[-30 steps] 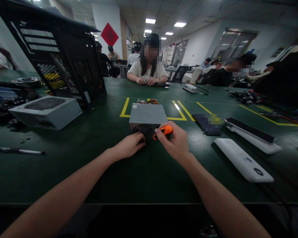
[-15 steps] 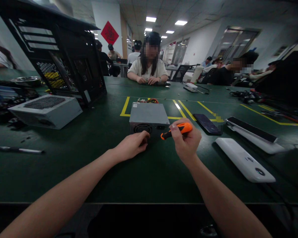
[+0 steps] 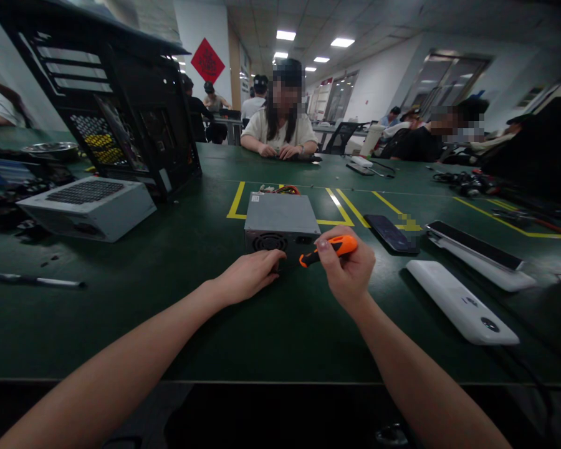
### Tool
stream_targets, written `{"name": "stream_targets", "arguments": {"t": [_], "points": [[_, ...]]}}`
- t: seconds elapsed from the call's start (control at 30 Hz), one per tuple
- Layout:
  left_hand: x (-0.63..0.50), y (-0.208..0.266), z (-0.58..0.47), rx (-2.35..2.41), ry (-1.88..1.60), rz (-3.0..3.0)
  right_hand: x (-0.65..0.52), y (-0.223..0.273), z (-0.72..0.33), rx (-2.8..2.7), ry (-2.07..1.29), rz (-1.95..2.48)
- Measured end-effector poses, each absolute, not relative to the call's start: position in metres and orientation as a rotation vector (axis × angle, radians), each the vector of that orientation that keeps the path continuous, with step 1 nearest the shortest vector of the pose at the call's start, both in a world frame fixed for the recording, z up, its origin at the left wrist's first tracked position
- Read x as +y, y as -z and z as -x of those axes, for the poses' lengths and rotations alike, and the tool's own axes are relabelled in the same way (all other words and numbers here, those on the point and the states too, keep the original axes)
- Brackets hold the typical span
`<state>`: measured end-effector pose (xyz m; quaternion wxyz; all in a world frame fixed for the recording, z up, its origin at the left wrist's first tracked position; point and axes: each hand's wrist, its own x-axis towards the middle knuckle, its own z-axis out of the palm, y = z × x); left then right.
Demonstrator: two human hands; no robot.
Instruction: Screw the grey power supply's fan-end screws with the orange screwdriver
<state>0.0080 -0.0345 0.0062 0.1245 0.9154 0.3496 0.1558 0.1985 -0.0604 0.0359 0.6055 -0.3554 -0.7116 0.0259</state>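
Note:
A grey computer power supply (image 3: 283, 215) rests on the green table in front of me, its fan grille and socket facing me and a bundle of coloured wires behind it. My right hand (image 3: 350, 271) is closed around an orange and black screwdriver (image 3: 339, 247), which points left and slightly down, just right of the power supply's front. The screwdriver's shaft cannot be made out. Before the fan grille, my left hand (image 3: 252, 274) has its fingers curled together near the screwdriver's end. Whatever those fingers pinch, if anything, is hidden.
A black computer case (image 3: 135, 106) and a second power supply (image 3: 86, 209) stand at left, with a pen (image 3: 40, 281) nearer me. A phone (image 3: 390, 234) and white devices (image 3: 462, 302) lie at right. Across the table sits a person (image 3: 280, 121).
My right hand has shifted slightly left with the screwdriver, nearer my left hand. The left hand's fingers have moved a little to the right. The power supply stays put.

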Motion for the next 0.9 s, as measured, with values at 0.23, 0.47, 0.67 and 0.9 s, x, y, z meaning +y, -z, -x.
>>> {"name": "stream_targets", "arguments": {"t": [0.23, 0.47, 0.67, 0.9], "points": [[-0.0337, -0.0041, -0.0083, 0.984, -0.482, -2.714, -0.0613, -0.0346, -0.1971, -1.726, -0.074, 0.805], [-0.0345, -0.0044, -0.0082, 0.977, -0.464, -2.748, -0.0608, -0.0339, -0.1955, -1.738, -0.083, 0.792], [-0.035, -0.0047, -0.0083, 0.952, -0.454, -2.825, -0.0613, -0.0333, -0.1952, -1.804, -0.069, 0.777], [-0.0345, -0.0038, -0.0095, 0.922, -0.446, -2.922, -0.0652, -0.0338, -0.193, -1.891, 0.045, 0.705]]}}
